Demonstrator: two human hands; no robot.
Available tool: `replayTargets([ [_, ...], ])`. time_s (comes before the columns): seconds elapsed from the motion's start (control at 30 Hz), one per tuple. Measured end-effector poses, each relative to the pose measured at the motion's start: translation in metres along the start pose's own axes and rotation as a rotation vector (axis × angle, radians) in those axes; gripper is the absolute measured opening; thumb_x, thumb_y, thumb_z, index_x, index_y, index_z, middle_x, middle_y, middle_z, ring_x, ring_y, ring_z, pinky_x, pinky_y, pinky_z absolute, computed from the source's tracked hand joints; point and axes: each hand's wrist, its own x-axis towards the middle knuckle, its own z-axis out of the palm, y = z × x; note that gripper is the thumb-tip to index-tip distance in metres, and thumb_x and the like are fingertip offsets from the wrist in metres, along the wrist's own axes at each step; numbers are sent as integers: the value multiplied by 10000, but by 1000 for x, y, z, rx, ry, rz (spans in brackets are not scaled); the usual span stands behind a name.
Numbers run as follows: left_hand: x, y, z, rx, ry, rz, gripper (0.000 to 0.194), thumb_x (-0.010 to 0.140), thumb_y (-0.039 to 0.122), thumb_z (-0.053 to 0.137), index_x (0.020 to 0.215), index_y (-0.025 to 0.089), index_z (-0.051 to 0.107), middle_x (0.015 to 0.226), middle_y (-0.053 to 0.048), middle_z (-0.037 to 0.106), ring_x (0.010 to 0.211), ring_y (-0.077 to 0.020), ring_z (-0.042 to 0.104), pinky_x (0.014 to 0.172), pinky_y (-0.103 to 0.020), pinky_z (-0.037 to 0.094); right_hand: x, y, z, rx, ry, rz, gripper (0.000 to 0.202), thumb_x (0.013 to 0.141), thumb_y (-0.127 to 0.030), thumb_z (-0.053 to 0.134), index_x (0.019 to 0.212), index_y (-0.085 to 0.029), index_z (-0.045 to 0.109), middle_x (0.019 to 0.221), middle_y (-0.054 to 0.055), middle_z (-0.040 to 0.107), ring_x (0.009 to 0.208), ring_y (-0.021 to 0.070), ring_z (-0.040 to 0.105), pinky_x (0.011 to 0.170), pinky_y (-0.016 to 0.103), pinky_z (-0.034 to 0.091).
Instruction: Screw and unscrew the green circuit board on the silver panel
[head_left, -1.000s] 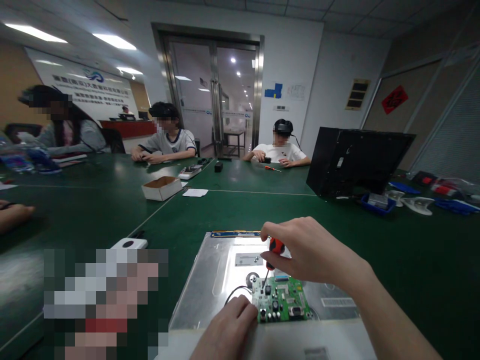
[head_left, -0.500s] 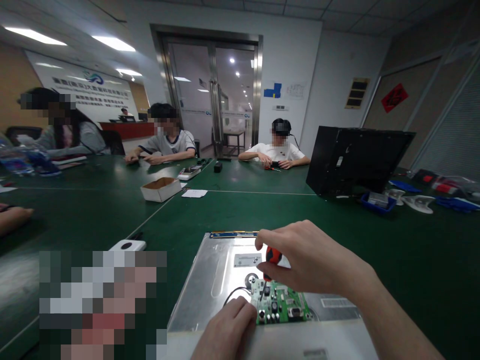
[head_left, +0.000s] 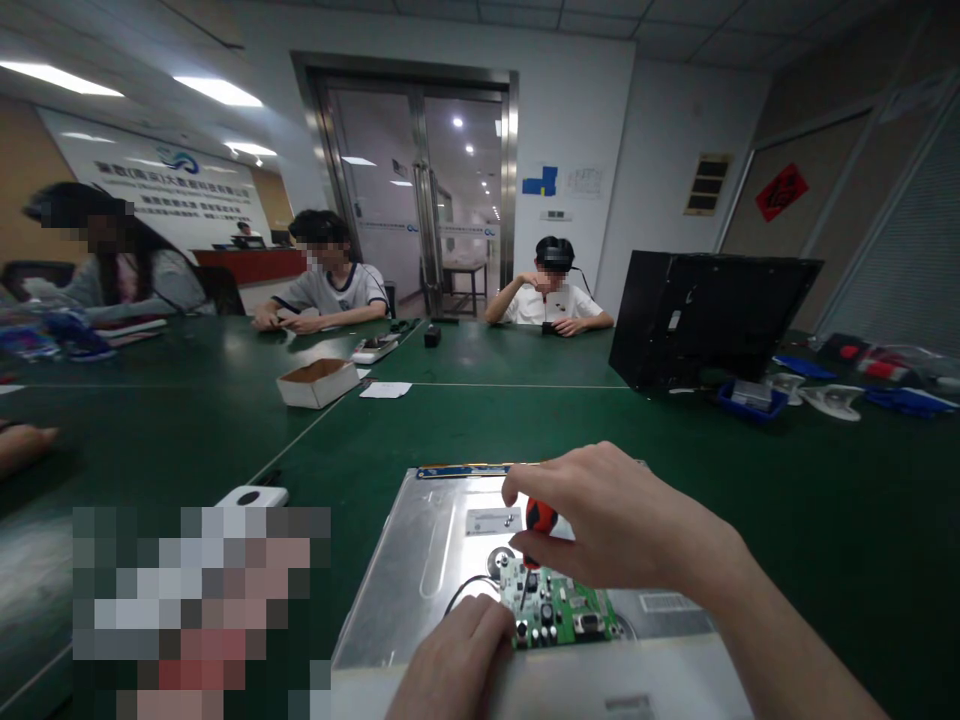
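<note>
My right hand [head_left: 622, 515] is closed on the red and black handle of a screwdriver [head_left: 540, 518]. The screwdriver stands nearly upright, its shaft pointing down at the left part of a green circuit board [head_left: 574, 605]. The board lies on the silver metal back of a display panel [head_left: 405, 560]. At the board's lower left corner, my left hand [head_left: 461, 655] rests with curled fingers pressed together against its edge; the fingertips are partly hidden. A dark cable [head_left: 466, 588] curves out from the board's left side.
A black monitor casing [head_left: 720, 310] stands at the right, with a blue tray [head_left: 752, 398] in front. An open cardboard box [head_left: 319, 384] and a paper sheet [head_left: 385, 390] lie further back on the green table [head_left: 480, 425]. Several people sit around the table.
The whole view has shifted slightly. My hands and the screwdriver keep nearly the same place on the board. Across the table, a person has raised one hand towards the head.
</note>
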Motion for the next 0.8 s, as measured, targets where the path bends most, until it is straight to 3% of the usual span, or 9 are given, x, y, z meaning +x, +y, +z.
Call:
replayTargets([
  [0.13,-1,0,-2,-8,37,-55,283,969,314,561,1217,178,566,1234,-101,567,1012,-227,603,851,-427,529,1,-1,1,12,-19,-22,208,854,-288,649,1049,-228,612,870,-8,728,741,163,639,584,264,342],
  [0.37,-2,-1,0,-49,73,-112,291,966,312,567,1219,169,562,1228,-100,567,1012,-230,603,846,-431,530,3,-4,7,43,-74,-77,182,884,-279,587,1055,-221,609,909,4,725,765,153,643,612,267,365],
  [0.6,0,-2,2,-116,64,-104,183,887,254,568,1057,230,629,959,-71,692,840,-226,665,716,-283,542,5,-7,16,-16,-92,-108,73,841,-268,616,859,-201,592,809,-5,697,677,143,601,532,258,294],
  [0.8,1,2,0,-137,74,-112,192,859,225,512,1026,245,607,941,-66,699,826,-229,672,699,-265,531,5,-9,16,-24,-89,-110,73,848,-268,605,863,-198,589,804,-5,692,664,142,586,516,267,269],
])
